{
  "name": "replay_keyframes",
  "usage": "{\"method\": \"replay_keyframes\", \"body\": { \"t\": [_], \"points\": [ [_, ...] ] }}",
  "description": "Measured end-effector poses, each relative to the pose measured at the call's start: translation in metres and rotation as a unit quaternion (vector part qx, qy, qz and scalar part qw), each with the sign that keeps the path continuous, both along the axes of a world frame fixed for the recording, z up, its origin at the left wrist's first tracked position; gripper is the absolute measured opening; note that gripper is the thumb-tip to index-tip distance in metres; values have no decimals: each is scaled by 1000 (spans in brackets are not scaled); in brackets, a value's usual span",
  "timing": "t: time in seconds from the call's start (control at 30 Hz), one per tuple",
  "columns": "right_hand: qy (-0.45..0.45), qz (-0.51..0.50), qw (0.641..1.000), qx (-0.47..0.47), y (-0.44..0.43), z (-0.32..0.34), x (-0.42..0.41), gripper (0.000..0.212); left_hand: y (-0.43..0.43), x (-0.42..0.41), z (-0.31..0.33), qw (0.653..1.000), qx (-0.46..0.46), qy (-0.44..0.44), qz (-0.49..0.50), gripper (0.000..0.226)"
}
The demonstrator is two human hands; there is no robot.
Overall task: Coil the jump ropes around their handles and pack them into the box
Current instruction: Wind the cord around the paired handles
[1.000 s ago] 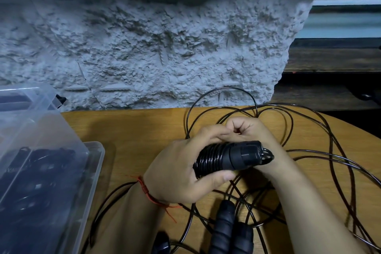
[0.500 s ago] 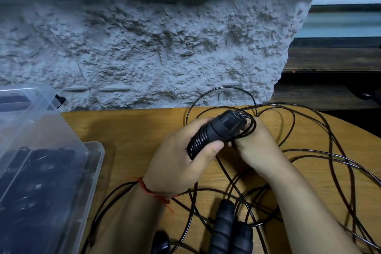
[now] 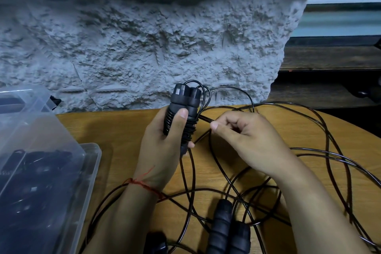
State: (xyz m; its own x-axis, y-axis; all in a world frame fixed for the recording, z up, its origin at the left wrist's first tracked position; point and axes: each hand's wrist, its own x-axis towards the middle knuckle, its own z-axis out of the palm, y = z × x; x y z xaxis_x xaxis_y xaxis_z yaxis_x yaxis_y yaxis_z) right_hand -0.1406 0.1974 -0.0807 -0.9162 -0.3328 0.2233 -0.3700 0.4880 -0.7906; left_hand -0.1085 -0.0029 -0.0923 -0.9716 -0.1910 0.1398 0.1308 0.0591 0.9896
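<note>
Along the back edge of the round wooden table (image 3: 123, 130), a rough stone wall (image 3: 144, 47) stands close, leaving little room behind the hands. On the left, a clear plastic box (image 3: 92, 147) takes up the near corner, with dark coiled jump ropes (image 3: 37, 171) lying inside. The table's curved right edge falls away to a dark gap. Loose black cord (image 3: 226, 87) sprawls in wide loops over the middle and right of the tabletop, so bare wood shows mainly between the box and the left forearm.

The left hand (image 3: 162, 150), a red thread bracelet (image 3: 144, 185) at its wrist, grips a pair of black handles (image 3: 182, 113) upright, thumb pressed across the turns of cord wound round them. Just beside it, the right hand (image 3: 247, 140) is curled, pinching a strand (image 3: 204, 118) that runs to the handles. A second pair of handles (image 3: 222, 227) lies at the near edge, between the forearms.
</note>
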Motion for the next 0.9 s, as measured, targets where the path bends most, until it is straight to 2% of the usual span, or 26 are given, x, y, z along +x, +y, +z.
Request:
{"method": "replay_keyframes", "body": {
  "t": [0.1, 0.2, 0.33, 0.4, 0.57, 0.7, 0.83, 0.9],
  "points": [
    [13, 0, 1000, -3, 3, 7, 3, 32, -2, -3, -5, 999, -34, 8, 20, 24],
    [32, 26, 999, 26, 1, 11, 7, 27, -6, -6, -12, 996, -94, -6, 0, 29],
    [74, 41, 994, 75, -4, 9, 10, 19, -6, -10, -22, 974, -222, 22, -43, 56],
    [94, 46, 989, 101, -6, 9, 11, 18, -6, -11, -25, 962, -269, 41, -33, 62],
    [122, 65, 986, 89, -16, 13, 16, 14, -6, -7, -19, 948, -318, 28, 12, 49],
    [150, 49, 982, 102, -16, 20, 18, 21, -10, -6, -14, 938, -345, -11, -23, 40],
    [190, -30, 978, 86, -5, 24, 13, 18, -6, 2, -6, 902, -427, -13, -62, 39],
    [153, -52, 985, 59, 2, 24, 11, 19, -4, 6, -5, 882, -463, 16, -87, 47]
  ]
}}
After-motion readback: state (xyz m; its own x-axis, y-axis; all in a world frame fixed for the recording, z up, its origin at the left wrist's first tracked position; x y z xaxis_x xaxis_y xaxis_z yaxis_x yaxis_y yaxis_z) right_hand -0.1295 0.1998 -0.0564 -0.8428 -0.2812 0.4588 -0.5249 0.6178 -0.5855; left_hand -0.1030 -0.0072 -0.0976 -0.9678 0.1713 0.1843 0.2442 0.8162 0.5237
